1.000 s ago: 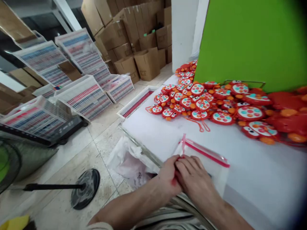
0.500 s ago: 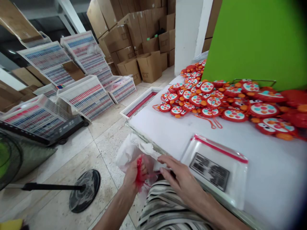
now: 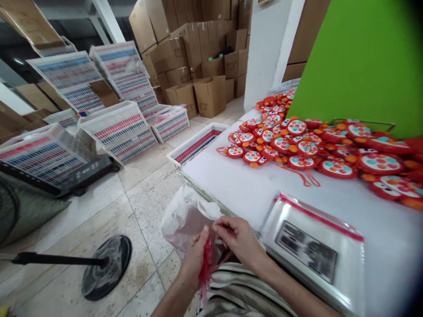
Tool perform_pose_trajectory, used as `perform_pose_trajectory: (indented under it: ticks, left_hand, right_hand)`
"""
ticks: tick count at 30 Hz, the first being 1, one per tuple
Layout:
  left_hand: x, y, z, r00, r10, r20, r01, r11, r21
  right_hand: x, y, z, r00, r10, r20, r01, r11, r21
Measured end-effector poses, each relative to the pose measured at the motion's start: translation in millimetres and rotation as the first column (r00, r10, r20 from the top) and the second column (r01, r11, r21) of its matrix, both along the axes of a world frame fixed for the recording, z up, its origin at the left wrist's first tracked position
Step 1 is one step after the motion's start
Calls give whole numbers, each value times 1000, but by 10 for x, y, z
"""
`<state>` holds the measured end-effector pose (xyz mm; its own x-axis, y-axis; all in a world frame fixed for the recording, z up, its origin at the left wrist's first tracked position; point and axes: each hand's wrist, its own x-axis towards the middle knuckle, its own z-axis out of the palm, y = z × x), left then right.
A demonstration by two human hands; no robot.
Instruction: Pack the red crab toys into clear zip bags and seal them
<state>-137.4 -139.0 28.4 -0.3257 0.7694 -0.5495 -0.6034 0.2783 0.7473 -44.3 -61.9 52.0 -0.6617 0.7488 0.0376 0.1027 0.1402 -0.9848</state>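
Note:
My left hand [image 3: 194, 259] is closed around a bundle of thin red plastic strips [image 3: 207, 263], whose loose ends hang down over my lap. Close beside it, my right hand [image 3: 238, 238] has thumb and fingers pinched together; whatever lies between the fingertips is too small to make out. Behind both hands a white plastic bag [image 3: 176, 218] hangs with its mouth open at the table's edge. On the white table [image 3: 228, 189], right of my right hand, lies a stack of clear bags [image 3: 317, 240] with red zip edges and a black printed label.
Red crab-like toys [image 3: 297, 145] with coloured dots are heaped along the table's far side, below a green panel [image 3: 360, 57]. Slatted white crates [image 3: 119, 127] and cardboard boxes [image 3: 211, 94] stand beyond. A round black stand base [image 3: 107, 268] rests on the tiled floor.
My right hand has gone from spread fingers to a pinch near the red strips. The left hand has turned more upright with the bundle, and the view has shifted slightly.

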Motion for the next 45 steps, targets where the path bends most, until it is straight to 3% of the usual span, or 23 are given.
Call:
perform_pose_trajectory:
  ticks: [3, 5, 7, 9, 12, 15, 18, 20, 23, 25, 28, 31, 34, 37, 39, 42, 45]
  left_hand:
    - [-49, -118, -69, 972, -235, -2, 235, 972, 19]
    - [-101, -189, -101, 945, -314, -91, 318, 948, 32]
    - [-167, -227, -97, 927, -313, -209, 324, 946, 19]
    - [-233, -217, -54, 925, -232, -299, 251, 968, 26]
    - [-289, -130, 47, 955, -64, -291, 95, 991, 95]
    - [-325, -30, 125, 986, 61, -155, -41, 991, 126]
    - [-415, 8, 126, 979, 178, -96, -165, 978, 125]
    - [-487, 5, 68, 960, 218, -177, -201, 974, 108]
    - [-531, 34, -93, 906, 180, -382, -169, 984, 63]
    - [-504, 114, -215, 874, 118, -472, -109, 993, 46]
    - [-433, 307, -345, 813, 29, -582, -32, 999, 5]
    - [-424, 420, -352, 752, -15, -659, -26, 998, -51]
    - [-539, 247, -229, 718, -37, -695, -11, 998, -65]
    - [-728, -204, -18, 606, -147, -782, 85, 989, -120]
    - [-847, -543, 165, 520, -264, -813, 137, 965, -226]
    - [-981, -900, 550, 390, -444, -806, 198, 896, -398]
    - [-1040, -915, 1061, 266, -530, -805, 229, 846, -481]
  right_hand:
    - [22, 17, -45, 1000, 28, -8, -29, 991, -134]
    - [40, 16, -48, 997, 73, -35, -78, 974, -212]
    - [50, 18, -45, 996, 78, -47, -88, 959, -269]
    - [51, 16, -43, 997, 66, -31, -72, 958, -276]
    - [53, -11, -31, 995, 87, 43, -80, 984, -157]
    - [99, -12, 25, 984, 73, 161, -86, 993, 78]
    - [182, 93, 92, 951, -75, 299, -48, 922, 384]
    - [211, 195, 102, 888, -169, 427, -96, 841, 533]
    - [175, 303, 44, 748, -209, 631, -268, 774, 574]
    - [127, 326, -21, 695, -216, 686, -298, 781, 548]
    - [92, 331, -108, 704, -244, 667, -220, 818, 531]
    - [134, 387, -162, 761, -261, 594, -131, 835, 535]
    - [219, 522, -180, 831, -314, 460, 38, 856, 516]
    - [282, 627, -147, 883, -359, 302, 192, 864, 466]
    - [296, 616, -90, 904, -366, 220, 245, 867, 434]
    - [286, 473, 24, 932, -318, 174, 243, 904, 351]
    - [264, 263, 110, 970, -198, 144, 162, 960, 229]
